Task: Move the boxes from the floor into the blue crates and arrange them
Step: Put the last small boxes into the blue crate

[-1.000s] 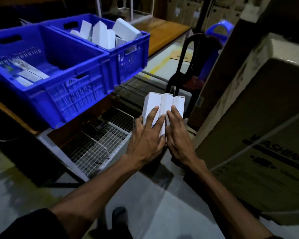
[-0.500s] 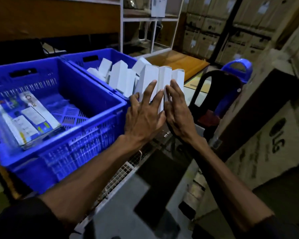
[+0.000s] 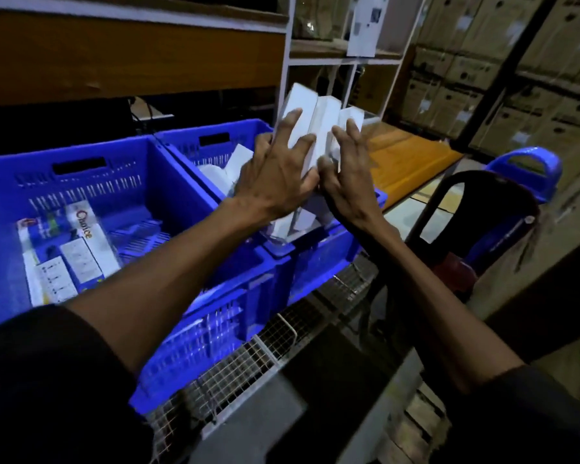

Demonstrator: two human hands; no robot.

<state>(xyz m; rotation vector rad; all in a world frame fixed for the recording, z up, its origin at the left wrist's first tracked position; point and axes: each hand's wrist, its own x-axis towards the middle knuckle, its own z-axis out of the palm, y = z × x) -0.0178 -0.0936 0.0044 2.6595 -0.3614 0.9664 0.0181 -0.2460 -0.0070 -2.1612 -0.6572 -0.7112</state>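
Pressing inward from both sides, the left hand (image 3: 275,185) and right hand (image 3: 350,185) are seen at the centre of the frame, fingers spread flat against a cluster of white boxes (image 3: 318,125) clamped upright between them — above the right blue crate (image 3: 318,262), where more white boxes (image 3: 235,162) lie. The left blue crate (image 3: 91,182) holds printed packets (image 3: 67,249). The boxes look light, stiff and smooth, so slipping apart is judged likely — steady pressure on the outer faces is advised.
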